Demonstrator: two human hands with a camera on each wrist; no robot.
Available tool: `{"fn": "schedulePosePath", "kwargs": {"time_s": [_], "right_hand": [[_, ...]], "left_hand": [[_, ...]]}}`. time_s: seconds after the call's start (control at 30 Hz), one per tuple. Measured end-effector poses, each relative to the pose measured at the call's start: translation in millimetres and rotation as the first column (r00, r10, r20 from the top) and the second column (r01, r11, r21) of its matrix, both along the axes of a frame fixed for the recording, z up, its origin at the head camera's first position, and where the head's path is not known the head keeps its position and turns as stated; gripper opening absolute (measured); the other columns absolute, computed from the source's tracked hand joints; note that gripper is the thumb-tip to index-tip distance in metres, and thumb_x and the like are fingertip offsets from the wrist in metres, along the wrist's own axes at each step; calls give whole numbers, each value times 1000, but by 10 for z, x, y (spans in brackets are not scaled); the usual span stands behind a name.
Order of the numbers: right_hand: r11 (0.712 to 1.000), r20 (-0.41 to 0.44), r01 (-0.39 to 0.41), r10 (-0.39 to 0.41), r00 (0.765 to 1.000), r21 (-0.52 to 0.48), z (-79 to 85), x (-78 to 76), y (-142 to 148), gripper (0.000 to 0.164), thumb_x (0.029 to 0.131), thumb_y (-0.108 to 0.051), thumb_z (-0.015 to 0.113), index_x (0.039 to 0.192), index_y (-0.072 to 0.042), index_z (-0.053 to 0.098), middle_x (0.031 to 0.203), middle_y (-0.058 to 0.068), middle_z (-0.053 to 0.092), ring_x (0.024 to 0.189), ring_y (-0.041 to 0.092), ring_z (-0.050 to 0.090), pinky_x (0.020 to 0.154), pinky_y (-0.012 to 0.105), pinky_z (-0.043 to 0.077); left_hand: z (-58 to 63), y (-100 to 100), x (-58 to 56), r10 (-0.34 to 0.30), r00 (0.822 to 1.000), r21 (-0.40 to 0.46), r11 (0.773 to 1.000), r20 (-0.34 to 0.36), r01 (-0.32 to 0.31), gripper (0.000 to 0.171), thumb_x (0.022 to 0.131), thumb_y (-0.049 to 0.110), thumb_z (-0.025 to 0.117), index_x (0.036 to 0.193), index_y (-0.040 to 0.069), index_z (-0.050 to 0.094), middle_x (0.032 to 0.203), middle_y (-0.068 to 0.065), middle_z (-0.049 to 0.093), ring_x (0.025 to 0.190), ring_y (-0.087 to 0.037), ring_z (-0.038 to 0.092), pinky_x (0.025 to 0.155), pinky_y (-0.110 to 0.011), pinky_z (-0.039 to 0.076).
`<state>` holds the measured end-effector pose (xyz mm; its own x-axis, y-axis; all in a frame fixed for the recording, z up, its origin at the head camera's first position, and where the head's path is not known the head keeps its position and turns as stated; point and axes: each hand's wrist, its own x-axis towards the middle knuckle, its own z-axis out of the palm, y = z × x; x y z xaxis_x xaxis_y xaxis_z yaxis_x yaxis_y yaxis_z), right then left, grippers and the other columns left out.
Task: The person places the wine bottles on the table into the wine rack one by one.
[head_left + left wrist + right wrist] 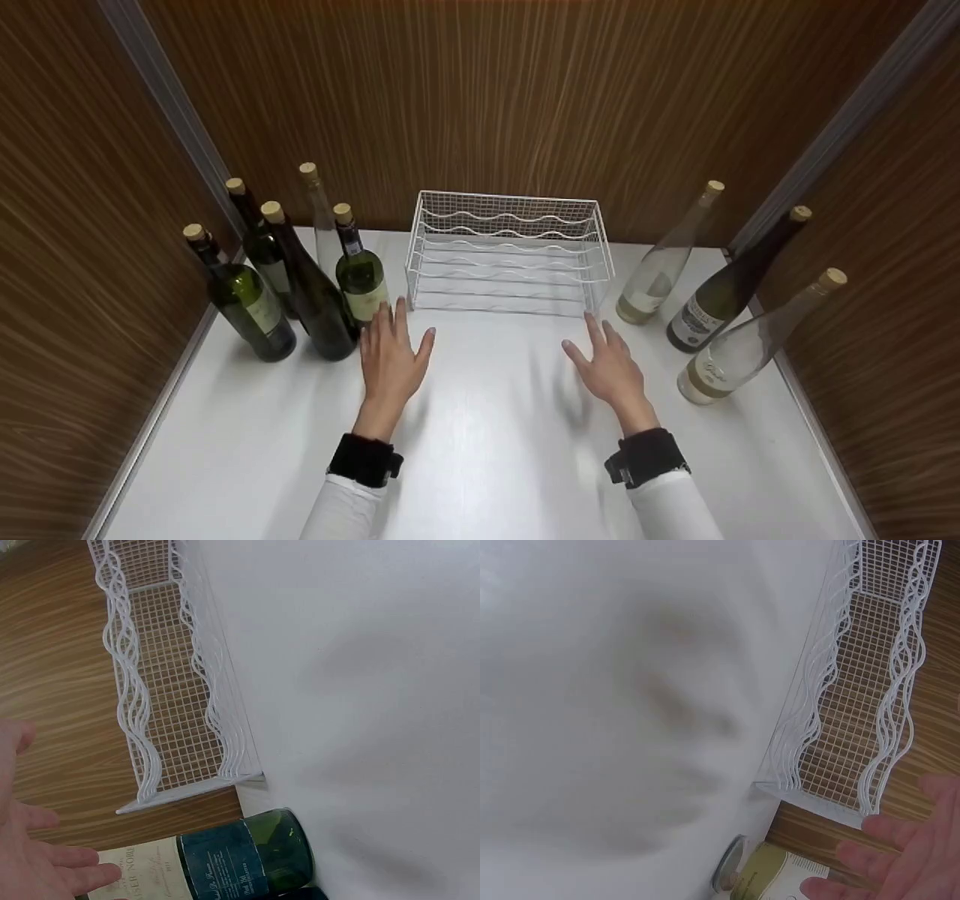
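My left hand is held out with spread fingers over the white table, holding nothing. Its fingertips overlap a green wine bottle in the head view; whether they touch it I cannot tell. My right hand, likewise spread and holding nothing, hovers in front of a clear bottle. Between and beyond the hands stands a white wire wine rack with wavy shelves. In the left wrist view the green bottle's label shows beside my left fingers. The right wrist view has the rack above my right fingers.
More corked bottles stand on the left: a green one, a dark tall one, another dark one and a clear one. To the right are a dark bottle and a clear one. Wood-grain panels enclose the table.
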<state>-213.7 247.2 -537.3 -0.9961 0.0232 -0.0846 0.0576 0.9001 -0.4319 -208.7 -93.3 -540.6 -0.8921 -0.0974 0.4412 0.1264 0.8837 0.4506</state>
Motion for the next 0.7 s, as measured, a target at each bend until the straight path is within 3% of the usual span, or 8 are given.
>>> {"fn": "schedulePosePath", "kwargs": {"time_s": [0.27,0.47,0.7], "right_hand": [[997,45,-43,46,998,-62,-73,39,-153,82,97,-67,35,159,-19,14,157,27,18,139,51,23,98,72,31],[992,69,-69,76,995,-102,-127,68,-274,80,98,-66,35,159,-18,15,157,26,19,138,51,26,98,74,29],[982,89,-88,104,991,-167,-177,101,-462,80,97,-67,34,159,-18,18,157,25,22,138,50,27,100,74,25]], "left_hand": [[-35,-139,34,26,1000,157,987,-14,-24,72,96,39,61,148,-4,36,143,-31,39,128,-45,43,103,-57,35],[13,-228,37,64,998,327,943,-10,-57,70,99,36,58,150,-2,30,146,-27,36,126,-44,45,97,-57,42],[95,-295,-26,92,995,412,908,-30,-72,73,99,34,59,154,3,22,152,-22,28,136,-38,36,104,-52,37]]}}
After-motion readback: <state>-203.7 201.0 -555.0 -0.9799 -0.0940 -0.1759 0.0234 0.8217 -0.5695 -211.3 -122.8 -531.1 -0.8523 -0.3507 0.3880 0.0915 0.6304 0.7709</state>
